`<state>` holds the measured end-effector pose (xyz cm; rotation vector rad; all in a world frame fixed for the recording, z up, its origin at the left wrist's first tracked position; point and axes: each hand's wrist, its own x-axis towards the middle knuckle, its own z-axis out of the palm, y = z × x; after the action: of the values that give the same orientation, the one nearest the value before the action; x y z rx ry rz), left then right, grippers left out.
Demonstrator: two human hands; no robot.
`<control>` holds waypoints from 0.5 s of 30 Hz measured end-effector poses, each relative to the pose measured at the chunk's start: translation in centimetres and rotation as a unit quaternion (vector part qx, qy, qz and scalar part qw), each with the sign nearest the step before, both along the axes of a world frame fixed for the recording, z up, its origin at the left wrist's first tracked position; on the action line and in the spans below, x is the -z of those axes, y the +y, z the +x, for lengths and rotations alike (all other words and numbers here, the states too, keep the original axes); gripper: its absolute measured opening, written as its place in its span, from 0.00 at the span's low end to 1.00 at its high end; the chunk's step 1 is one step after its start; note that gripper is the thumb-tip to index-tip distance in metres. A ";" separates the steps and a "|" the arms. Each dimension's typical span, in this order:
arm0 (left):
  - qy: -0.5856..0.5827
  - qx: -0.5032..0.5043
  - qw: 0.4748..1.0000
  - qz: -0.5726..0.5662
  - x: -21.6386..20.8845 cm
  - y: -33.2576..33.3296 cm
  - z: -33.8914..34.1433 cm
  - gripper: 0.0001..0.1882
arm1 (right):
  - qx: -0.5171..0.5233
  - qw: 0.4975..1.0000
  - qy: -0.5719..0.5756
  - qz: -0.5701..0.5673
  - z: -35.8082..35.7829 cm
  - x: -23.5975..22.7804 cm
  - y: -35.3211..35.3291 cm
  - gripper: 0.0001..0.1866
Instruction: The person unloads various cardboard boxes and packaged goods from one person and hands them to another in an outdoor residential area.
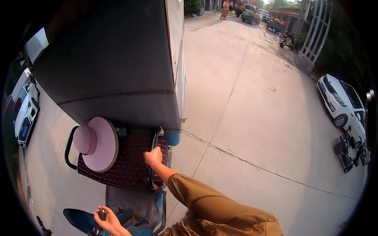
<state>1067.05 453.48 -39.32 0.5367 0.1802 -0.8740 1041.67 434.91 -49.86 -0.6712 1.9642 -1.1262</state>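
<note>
My right hand (153,156) is closed around the black armrest rail (149,175) at the right side of a seat. Dark cloth with red dashes covers the seat (132,157). A wide-brimmed pink hat (104,145) rests on its left part. Near the lower edge, my left hand (107,221) is wrapped round a black handlebar grip (101,215). Below the seat is a dusty footwell (132,200) with blue bodywork around it. My brown right sleeve (212,200) crosses the lower middle of the head view.
A tall grey box body (118,106) rises behind the seat. Concrete paving (236,118) stretches to the right. A white car (340,98) and a scooter (348,151) stand at the right, another white car (27,110) at the left. A person (225,10) is far off.
</note>
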 end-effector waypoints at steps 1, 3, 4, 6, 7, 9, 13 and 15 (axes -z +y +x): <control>0.020 -0.030 0.999 0.037 0.3 0.0 0.7 0.08 | -0.001 1.000 -0.006 -0.009 0.4 -0.2 -0.3 0.18; 0.013 0.007 1.000 0.022 2.6 0.3 3.4 0.08 | 0.022 1.000 -0.015 -0.008 0.8 -0.1 0.6 0.18; 0.015 0.049 0.999 0.005 3.2 0.3 3.4 0.08 | 0.023 1.000 -0.012 -0.011 0.8 0.3 0.8 0.18; 0.001 0.024 1.000 -0.007 4.5 0.4 3.2 0.09 | 0.030 0.999 -0.005 -0.012 1.1 1.2 1.1 0.18; -0.009 0.032 0.999 -0.026 5.2 0.9 3.6 0.09 | 0.026 1.000 -0.006 -0.015 1.5 1.7 1.6 0.18; -0.022 0.036 0.998 -0.048 6.4 1.6 4.5 0.09 | 0.017 0.999 -0.003 -0.033 2.4 2.5 2.2 0.19; 0.000 0.040 0.999 -0.024 6.2 2.8 4.7 0.10 | 0.040 0.998 0.009 -0.039 3.3 4.3 2.7 0.19; 0.001 0.025 0.999 -0.032 6.6 3.0 4.1 0.11 | 0.039 0.998 0.007 -0.053 3.3 5.7 2.2 0.17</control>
<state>1071.11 456.50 -45.89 0.4828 0.1406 -0.9259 1044.98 437.08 -55.52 -0.6644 1.9676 -1.2844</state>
